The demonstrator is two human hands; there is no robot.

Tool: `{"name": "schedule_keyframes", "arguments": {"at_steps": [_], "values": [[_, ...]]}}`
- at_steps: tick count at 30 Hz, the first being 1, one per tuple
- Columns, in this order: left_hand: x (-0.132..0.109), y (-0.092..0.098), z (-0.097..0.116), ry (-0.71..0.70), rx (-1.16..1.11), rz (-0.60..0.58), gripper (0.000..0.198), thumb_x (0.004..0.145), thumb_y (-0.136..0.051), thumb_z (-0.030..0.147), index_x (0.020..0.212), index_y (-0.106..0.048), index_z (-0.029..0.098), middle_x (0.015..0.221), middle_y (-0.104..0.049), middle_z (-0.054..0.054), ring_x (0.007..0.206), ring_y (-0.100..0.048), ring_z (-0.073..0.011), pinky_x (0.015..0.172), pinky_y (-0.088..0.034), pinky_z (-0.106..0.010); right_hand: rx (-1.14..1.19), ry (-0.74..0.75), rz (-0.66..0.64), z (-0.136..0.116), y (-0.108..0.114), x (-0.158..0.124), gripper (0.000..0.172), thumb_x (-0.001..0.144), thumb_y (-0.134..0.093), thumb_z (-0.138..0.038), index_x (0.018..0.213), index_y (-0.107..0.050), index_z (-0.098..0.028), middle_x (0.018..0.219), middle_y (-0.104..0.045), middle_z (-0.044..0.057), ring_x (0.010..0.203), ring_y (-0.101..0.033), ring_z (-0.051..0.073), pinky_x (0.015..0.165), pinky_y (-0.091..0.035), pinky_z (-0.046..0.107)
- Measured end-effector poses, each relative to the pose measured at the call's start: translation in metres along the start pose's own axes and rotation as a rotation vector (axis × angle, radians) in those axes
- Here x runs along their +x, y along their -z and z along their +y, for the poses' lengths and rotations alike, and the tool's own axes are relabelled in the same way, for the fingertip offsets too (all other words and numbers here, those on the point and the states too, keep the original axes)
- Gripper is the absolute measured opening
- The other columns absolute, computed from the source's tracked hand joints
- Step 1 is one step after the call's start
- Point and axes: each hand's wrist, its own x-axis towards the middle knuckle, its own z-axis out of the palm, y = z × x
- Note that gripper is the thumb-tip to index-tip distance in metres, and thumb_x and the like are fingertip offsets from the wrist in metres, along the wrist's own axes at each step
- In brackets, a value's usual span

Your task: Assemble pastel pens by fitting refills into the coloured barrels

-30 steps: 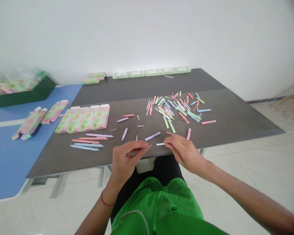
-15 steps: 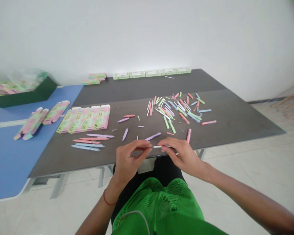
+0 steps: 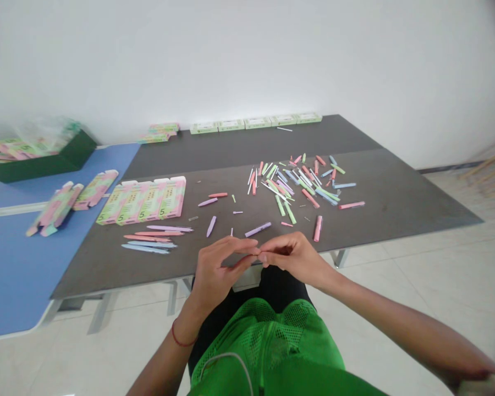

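The left hand (image 3: 218,265) and right hand (image 3: 292,256) meet over the near edge of the dark desk (image 3: 379,212), their fingertips (image 3: 253,247) pressed together in a tight pinch. Whatever lies between them is too well hidden by the fingers to identify, so it cannot be told whether the grip holds a small pen part or nothing. Just beyond the hands lies a lavender pen (image 3: 258,229), with a pink pen barrel (image 3: 317,228) off to the right. So far, the desk shows a short row of four whole-looking pens (image 3: 152,236) in lavender, coral and pale blue, lying side by side at the left. Much more remains loose: a wide scatter of pastel pen parts (image 3: 299,187) covers the middle of the desk, with a few separate pieces nearer the hands. Four joined pink-and-green cartons (image 3: 142,201) lie flat beside the pens, unfilled as far as can be seen. More cartons (image 3: 55,206) rest on the blue desk (image 3: 20,269), and a dark green tray (image 3: 45,162) holds others. A line of small green boxes (image 3: 256,123) stands along the far edge of the dark desk.
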Motion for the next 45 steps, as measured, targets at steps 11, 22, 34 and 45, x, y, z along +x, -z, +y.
{"name": "schedule_keyframes", "arguments": {"at_steps": [11,22,34,45], "values": [[-0.012,0.032,-0.033,0.077,0.29,-0.117,0.032,0.097,-0.069,0.028,0.129,-0.068,0.025,0.121,-0.076,-0.006,0.107,-0.072,-0.0223,0.097,-0.058,-0.038,-0.089,-0.023,0.07,-0.001,0.0,-0.001,0.013,0.082,-0.079,-0.028,0.083,-0.084,-0.016,0.071,-0.076,0.004,0.067,-0.066,0.015,0.066,-0.051,0.028],[-0.024,0.035,-0.062,-0.006,0.636,-0.139,0.019,0.103,-0.056,0.023,0.107,-0.075,0.019,0.106,-0.076,-0.007,0.1,-0.068,-0.0247,0.091,-0.056,-0.041,-0.222,0.034,0.133,-0.001,0.005,0.005,0.013,0.084,-0.075,-0.028,0.085,-0.082,-0.018,0.08,-0.079,0.004,0.072,-0.069,0.017,0.069,-0.054,0.028],[-0.022,0.037,-0.009,-0.044,0.412,-0.053,0.016,0.1,-0.065,0.018,0.115,-0.07,0.022,0.106,-0.075,-0.003,0.096,-0.071,-0.0155,0.088,-0.054,-0.027,-0.129,0.007,0.098,-0.001,0.004,0.008,0.017,0.086,-0.076,-0.034,0.09,-0.081,-0.018,0.076,-0.077,0.003,0.068,-0.068,0.015,0.067,-0.053,0.027],[-0.017,0.032,0.002,-0.06,0.396,-0.049,0.019,0.099,-0.065,0.017,0.116,-0.071,0.024,0.106,-0.075,-0.003,0.096,-0.071,-0.0154,0.089,-0.055,-0.027,-0.19,0.022,0.098,-0.007,0.003,0.006,0.023,0.086,-0.075,-0.036,0.076,-0.079,-0.016,0.067,-0.069,0.002,0.062,-0.056,0.013,0.056,-0.043,0.026]]}}
